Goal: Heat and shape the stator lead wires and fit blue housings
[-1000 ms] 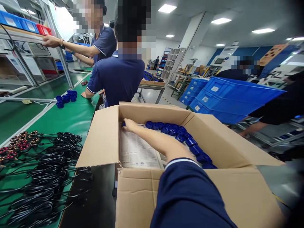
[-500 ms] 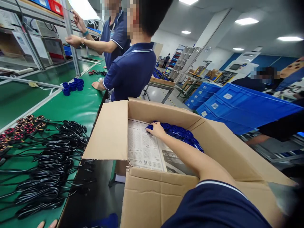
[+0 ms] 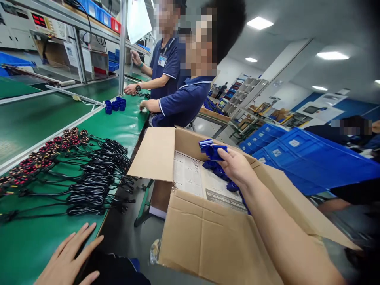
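My right hand is closed on a blue plastic part with a rounded, shiny end, held above an open cardboard box. Inside the box, more blue plastic parts lie in a row on printed newspaper; my forearm hides some of them. At the lower left, my left hand rests with fingers spread by the edge of the green work table. Beyond its fingertips lie bundled black cables whose ends carry round red, black and copper-coloured pieces.
Two people in navy shirts stand at the table's far end. A small group of blue parts sits on the table near them. Blue crates are stacked right of the box. A metal frame post rises at the back.
My right hand has lifted out of the box with the blue plastic part. More of my left hand shows, spread at the table edge. The view has shifted left.
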The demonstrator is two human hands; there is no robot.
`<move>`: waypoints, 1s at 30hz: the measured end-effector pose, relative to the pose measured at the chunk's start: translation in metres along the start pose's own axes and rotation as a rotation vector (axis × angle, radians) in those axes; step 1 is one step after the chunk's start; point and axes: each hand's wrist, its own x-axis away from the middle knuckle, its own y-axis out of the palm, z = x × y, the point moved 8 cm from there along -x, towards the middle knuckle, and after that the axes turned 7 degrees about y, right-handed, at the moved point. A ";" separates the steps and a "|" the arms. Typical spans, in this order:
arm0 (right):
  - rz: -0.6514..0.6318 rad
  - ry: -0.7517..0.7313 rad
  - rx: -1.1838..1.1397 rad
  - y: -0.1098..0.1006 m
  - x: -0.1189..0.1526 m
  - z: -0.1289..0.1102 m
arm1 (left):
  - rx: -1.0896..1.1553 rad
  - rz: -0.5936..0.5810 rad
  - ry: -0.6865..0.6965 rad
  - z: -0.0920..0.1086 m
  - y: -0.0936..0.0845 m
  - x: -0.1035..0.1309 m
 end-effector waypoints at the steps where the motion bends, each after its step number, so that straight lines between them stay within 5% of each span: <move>1: -0.066 -0.024 -0.183 0.014 0.022 -0.020 | 0.056 0.010 -0.069 -0.001 -0.009 -0.004; 4: -0.393 -0.030 -0.490 0.090 0.090 -0.072 | 0.247 0.133 -0.244 0.001 -0.051 -0.018; 9: -1.239 0.076 -0.657 0.260 0.210 -0.128 | 0.327 0.519 -0.255 0.012 -0.147 -0.012; 13: -1.677 0.072 -0.589 0.357 0.286 -0.170 | 0.152 0.638 -0.332 0.010 -0.204 0.048; 17: -1.678 -0.363 -0.540 0.419 0.331 -0.221 | -0.120 0.608 -0.658 -0.001 -0.248 0.141; 20: -1.662 -0.460 -0.643 0.457 0.359 -0.232 | -0.310 0.355 -0.994 -0.011 -0.257 0.219; 25: -1.769 -0.224 -0.865 0.506 0.393 -0.207 | -0.472 -0.165 -1.321 -0.014 -0.233 0.326; 27: -1.866 0.000 -0.921 0.518 0.406 -0.196 | -0.443 -0.254 -1.314 -0.014 -0.221 0.341; 30: -2.011 0.362 -0.951 0.530 0.423 -0.185 | -0.513 -0.141 -1.275 -0.014 -0.229 0.332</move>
